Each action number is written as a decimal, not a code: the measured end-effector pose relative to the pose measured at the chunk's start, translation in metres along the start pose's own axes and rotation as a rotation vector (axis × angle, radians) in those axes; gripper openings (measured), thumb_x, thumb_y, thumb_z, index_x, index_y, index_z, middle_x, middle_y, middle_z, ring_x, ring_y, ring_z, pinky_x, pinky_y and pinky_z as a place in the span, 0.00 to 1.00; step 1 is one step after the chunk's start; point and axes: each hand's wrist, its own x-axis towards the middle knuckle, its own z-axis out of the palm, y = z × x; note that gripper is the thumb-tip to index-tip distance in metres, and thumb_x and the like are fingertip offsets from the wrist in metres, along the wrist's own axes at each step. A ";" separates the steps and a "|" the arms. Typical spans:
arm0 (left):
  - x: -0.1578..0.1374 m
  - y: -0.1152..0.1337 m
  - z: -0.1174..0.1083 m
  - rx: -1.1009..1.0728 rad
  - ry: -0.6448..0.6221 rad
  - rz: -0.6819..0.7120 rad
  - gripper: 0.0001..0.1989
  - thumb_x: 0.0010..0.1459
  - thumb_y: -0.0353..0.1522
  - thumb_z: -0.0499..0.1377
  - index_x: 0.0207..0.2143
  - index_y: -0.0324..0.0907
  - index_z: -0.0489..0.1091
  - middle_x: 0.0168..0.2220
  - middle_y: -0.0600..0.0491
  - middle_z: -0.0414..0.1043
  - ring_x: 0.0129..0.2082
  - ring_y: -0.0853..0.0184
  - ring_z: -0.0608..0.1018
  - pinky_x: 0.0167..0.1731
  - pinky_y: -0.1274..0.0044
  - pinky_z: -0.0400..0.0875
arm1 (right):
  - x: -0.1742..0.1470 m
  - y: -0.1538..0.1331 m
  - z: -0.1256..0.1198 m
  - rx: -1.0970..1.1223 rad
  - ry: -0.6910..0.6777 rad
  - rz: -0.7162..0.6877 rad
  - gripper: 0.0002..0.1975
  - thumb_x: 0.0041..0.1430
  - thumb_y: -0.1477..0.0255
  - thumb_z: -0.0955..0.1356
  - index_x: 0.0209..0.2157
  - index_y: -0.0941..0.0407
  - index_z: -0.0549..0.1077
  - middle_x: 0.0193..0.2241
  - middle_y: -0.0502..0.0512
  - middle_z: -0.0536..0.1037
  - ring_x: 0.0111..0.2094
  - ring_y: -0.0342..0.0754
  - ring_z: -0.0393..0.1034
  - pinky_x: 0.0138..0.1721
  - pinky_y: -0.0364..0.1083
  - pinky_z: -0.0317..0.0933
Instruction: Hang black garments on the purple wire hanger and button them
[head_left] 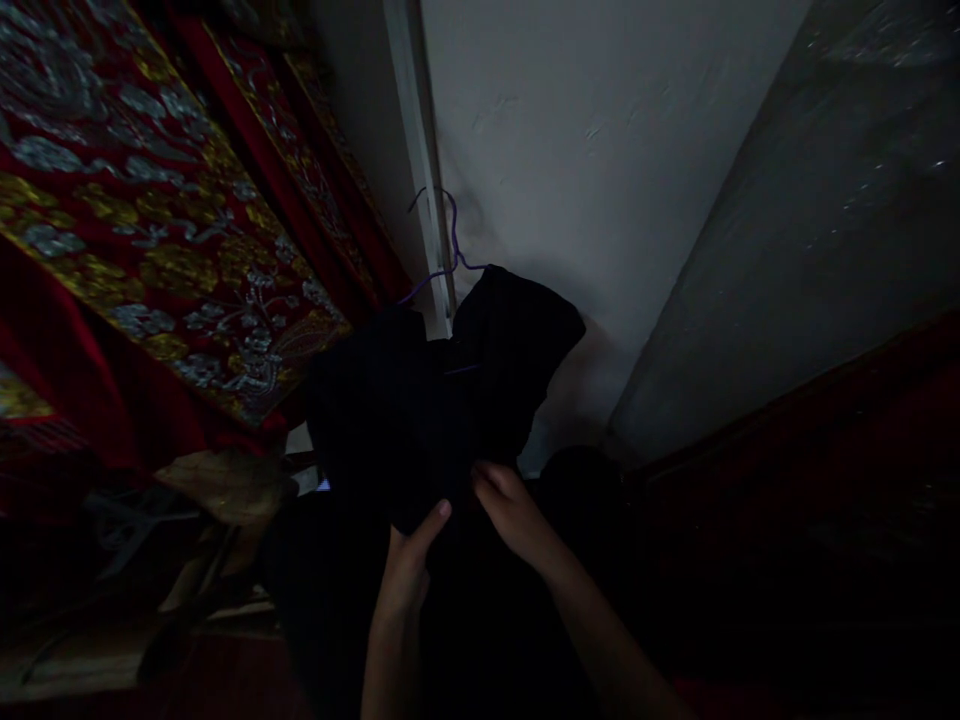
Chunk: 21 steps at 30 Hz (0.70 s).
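Observation:
A black garment (390,400), perhaps a short-sleeved top, sits on a thin purple wire hanger (455,240). The hanger's hook lies across a narrow pale strip on the wall. My left hand (409,565) grips the lower part of the cloth, thumb on top and the other fingers mostly hidden under it. Slightly higher and to the right, my right hand (511,508) is closed on the same garment, its fingers curled into the fabric. Deep shadow hides the garment's front and lower edge.
At left hangs a red cloth (187,260) with gold and silver embroidery. Below it are a rounded woven-looking object (225,482) and a bamboo piece (82,660). Behind the garment stands a pale wall (570,150), with a grey panel (810,200) at right.

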 end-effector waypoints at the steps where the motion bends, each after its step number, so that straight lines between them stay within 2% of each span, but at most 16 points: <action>1: -0.002 0.002 -0.002 0.016 -0.003 -0.012 0.31 0.44 0.34 0.75 0.51 0.45 0.71 0.51 0.46 0.79 0.57 0.52 0.78 0.59 0.63 0.73 | 0.000 -0.002 -0.001 0.003 -0.013 -0.011 0.20 0.64 0.56 0.64 0.25 0.54 0.66 0.23 0.50 0.68 0.28 0.46 0.63 0.31 0.45 0.58; 6: -0.012 0.011 -0.003 0.064 -0.037 -0.049 0.30 0.39 0.32 0.76 0.47 0.44 0.74 0.47 0.45 0.81 0.55 0.50 0.80 0.57 0.62 0.74 | -0.005 -0.002 -0.007 0.005 0.014 -0.045 0.08 0.61 0.65 0.66 0.32 0.55 0.68 0.31 0.51 0.73 0.34 0.47 0.68 0.37 0.45 0.62; 9: -0.015 0.014 0.002 0.074 -0.030 -0.065 0.30 0.38 0.32 0.75 0.47 0.45 0.75 0.46 0.45 0.81 0.54 0.49 0.80 0.57 0.61 0.74 | -0.007 0.000 -0.008 -0.021 -0.043 -0.044 0.07 0.63 0.67 0.65 0.34 0.55 0.69 0.33 0.52 0.74 0.37 0.48 0.70 0.41 0.46 0.63; 12: -0.020 0.016 0.006 0.088 -0.049 -0.063 0.32 0.35 0.32 0.76 0.47 0.45 0.76 0.46 0.46 0.82 0.54 0.48 0.80 0.55 0.61 0.76 | -0.005 0.000 -0.008 -0.024 -0.062 -0.038 0.07 0.64 0.69 0.63 0.32 0.55 0.69 0.32 0.51 0.74 0.36 0.47 0.70 0.40 0.45 0.63; 17: -0.020 0.018 0.003 0.102 -0.072 -0.045 0.34 0.37 0.33 0.76 0.50 0.45 0.75 0.48 0.46 0.81 0.54 0.49 0.80 0.56 0.62 0.76 | -0.004 -0.002 -0.009 -0.045 -0.014 0.038 0.05 0.59 0.73 0.63 0.28 0.55 0.66 0.23 0.47 0.70 0.26 0.43 0.64 0.30 0.42 0.58; 21: -0.002 0.024 -0.009 0.096 0.042 0.097 0.32 0.41 0.33 0.76 0.50 0.47 0.74 0.51 0.49 0.79 0.57 0.51 0.78 0.59 0.64 0.74 | -0.002 0.000 -0.017 -0.076 -0.080 0.106 0.10 0.58 0.76 0.62 0.24 0.55 0.66 0.17 0.46 0.68 0.22 0.41 0.63 0.27 0.41 0.55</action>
